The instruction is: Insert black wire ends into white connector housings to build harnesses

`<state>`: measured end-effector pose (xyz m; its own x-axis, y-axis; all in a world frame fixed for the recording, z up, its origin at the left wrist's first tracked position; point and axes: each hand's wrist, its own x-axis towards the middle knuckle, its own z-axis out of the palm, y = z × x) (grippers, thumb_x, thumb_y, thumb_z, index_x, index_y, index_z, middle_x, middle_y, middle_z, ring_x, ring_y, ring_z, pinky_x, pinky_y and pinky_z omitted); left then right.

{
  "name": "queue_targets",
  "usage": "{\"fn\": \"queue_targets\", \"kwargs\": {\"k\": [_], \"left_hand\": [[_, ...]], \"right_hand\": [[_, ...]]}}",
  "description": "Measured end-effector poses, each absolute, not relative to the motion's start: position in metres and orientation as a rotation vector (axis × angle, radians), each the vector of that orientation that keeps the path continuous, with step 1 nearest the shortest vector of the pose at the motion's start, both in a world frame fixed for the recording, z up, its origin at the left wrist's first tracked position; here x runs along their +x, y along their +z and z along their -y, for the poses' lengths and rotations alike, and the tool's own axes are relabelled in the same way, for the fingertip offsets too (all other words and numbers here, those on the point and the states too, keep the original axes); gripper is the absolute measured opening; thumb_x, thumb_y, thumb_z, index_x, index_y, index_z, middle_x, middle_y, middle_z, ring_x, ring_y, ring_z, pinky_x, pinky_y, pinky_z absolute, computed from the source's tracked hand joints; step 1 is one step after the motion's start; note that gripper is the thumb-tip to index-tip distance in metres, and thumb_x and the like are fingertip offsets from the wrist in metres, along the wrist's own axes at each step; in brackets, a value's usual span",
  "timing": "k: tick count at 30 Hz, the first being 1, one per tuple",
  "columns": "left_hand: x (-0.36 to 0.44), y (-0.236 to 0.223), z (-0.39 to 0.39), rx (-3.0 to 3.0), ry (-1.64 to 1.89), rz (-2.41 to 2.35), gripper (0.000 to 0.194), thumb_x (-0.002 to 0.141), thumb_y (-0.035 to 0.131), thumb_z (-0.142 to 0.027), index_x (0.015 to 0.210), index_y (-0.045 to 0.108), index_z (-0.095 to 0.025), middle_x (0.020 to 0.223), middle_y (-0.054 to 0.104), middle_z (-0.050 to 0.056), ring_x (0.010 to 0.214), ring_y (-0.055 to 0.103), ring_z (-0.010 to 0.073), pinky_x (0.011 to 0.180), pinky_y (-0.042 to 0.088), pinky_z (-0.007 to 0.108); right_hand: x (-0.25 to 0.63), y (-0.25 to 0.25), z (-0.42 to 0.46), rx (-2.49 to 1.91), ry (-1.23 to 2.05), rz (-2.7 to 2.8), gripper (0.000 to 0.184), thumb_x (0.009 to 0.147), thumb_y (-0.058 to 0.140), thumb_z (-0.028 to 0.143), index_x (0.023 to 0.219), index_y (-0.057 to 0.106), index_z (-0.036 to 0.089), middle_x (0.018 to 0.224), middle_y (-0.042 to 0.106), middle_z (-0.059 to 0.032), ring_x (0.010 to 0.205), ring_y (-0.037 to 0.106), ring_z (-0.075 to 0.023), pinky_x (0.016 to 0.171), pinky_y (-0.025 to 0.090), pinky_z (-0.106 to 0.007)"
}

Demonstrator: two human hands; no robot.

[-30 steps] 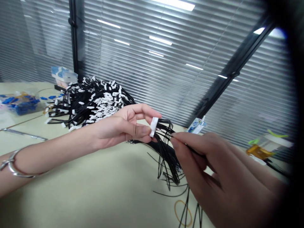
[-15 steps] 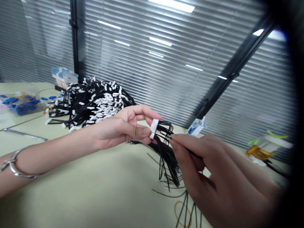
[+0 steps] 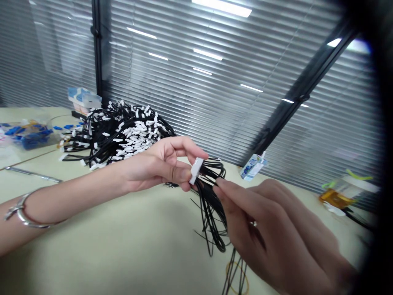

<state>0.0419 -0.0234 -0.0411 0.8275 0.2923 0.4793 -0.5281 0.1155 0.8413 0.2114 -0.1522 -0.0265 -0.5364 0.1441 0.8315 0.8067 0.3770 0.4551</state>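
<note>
Between the thumb and fingers of my left hand (image 3: 172, 166) is a white connector housing (image 3: 196, 170), tilted, with several black wires (image 3: 211, 233) running out of its right side and looping down. My right hand (image 3: 264, 217) pinches a black wire (image 3: 211, 180) just right of the housing. That wire's bare metal end points at the housing's wire side; whether it has entered a slot I cannot tell. More loose black wires hang below my right hand, over a yellow rubber band (image 3: 238, 276) on the table.
A large heap of black cables with white connectors (image 3: 135, 131) lies behind my left hand. Farther left are a bag of blue parts (image 3: 35, 135) and a metal rod (image 3: 33, 174). A small carton (image 3: 252, 166) and a container of amber liquid (image 3: 337, 196) stand on the right.
My right hand has moved slightly left, bringing the wire end closer to the housing. The housing has shifted a little left and down, and the hanging wires have swung left.
</note>
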Motion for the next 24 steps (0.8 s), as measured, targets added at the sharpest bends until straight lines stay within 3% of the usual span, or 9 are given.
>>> {"fn": "queue_targets", "kwargs": {"k": [7, 16, 24], "left_hand": [[0.043, -0.041, 0.021, 1.316, 0.626, 0.208, 0.027, 0.077, 0.071, -0.001, 0.098, 0.07, -0.017, 0.083, 0.068, -0.003, 0.069, 0.07, 0.0068, 0.064, 0.06, 0.013], [0.043, -0.043, 0.023, 1.317, 0.642, 0.159, 0.027, 0.075, 0.072, -0.002, 0.096, 0.071, -0.019, 0.082, 0.069, -0.003, 0.067, 0.07, 0.0072, 0.061, 0.059, 0.013], [0.043, -0.044, 0.021, 1.355, 0.647, 0.148, 0.026, 0.076, 0.072, -0.004, 0.095, 0.072, -0.022, 0.08, 0.068, -0.002, 0.069, 0.07, 0.0088, 0.059, 0.059, 0.013]], "right_hand": [[0.209, -0.029, 0.149, -0.816, -1.088, 1.873, 0.009, 0.083, 0.061, 0.001, 0.084, 0.066, 0.009, 0.057, 0.05, 0.0006, 0.051, 0.039, -0.0074, 0.048, 0.033, -0.027], [0.213, -0.036, 0.141, -0.723, -1.139, 1.852, 0.006, 0.082, 0.063, 0.001, 0.083, 0.066, 0.005, 0.062, 0.053, -0.0017, 0.059, 0.047, -0.0091, 0.056, 0.043, -0.028], [0.227, -0.035, 0.125, -0.525, -1.163, 1.936, 0.013, 0.078, 0.063, -0.001, 0.091, 0.066, 0.003, 0.063, 0.053, -0.003, 0.059, 0.046, -0.0126, 0.05, 0.041, -0.032]]}}
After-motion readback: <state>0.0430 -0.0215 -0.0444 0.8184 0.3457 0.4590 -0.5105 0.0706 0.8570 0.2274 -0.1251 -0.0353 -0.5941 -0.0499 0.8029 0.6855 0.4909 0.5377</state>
